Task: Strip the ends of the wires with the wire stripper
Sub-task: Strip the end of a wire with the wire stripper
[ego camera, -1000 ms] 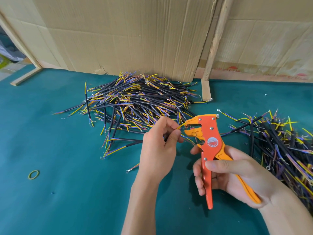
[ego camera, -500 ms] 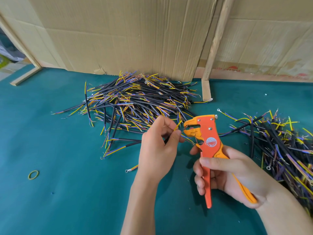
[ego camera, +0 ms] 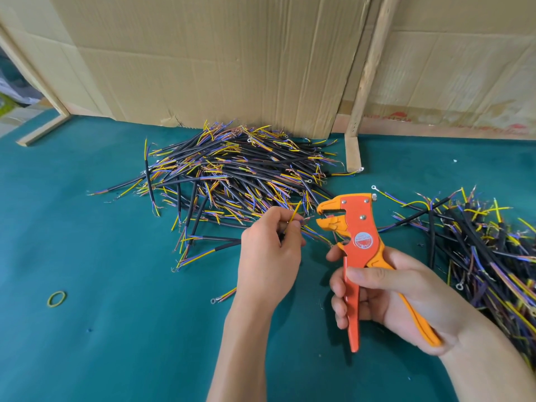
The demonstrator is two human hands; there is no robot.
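Observation:
My left hand [ego camera: 268, 256] pinches a cable by its thin ends; a yellow strand [ego camera: 295, 212] sticks up past my fingertips and a short end points right toward the tool's jaws. My right hand [ego camera: 397, 297] grips the two handles of an orange wire stripper [ego camera: 355, 245], held upright with its open jaws facing left. The wire ends sit just left of the jaws, not between them. The rest of the held cable is hidden behind my left hand.
A big heap of black cables with yellow, blue and brown ends [ego camera: 232, 172] lies at the back centre. A second heap [ego camera: 487, 250] spreads along the right. A wooden post [ego camera: 355, 146] and cardboard wall stand behind. A yellow rubber band [ego camera: 57, 298] lies at the left on the green table [ego camera: 116, 329].
The yellow strand that lay at the stripper's jaws has come out; my left hand drew it slightly left. The stripper's jaws now gape open and the tool has shifted little.

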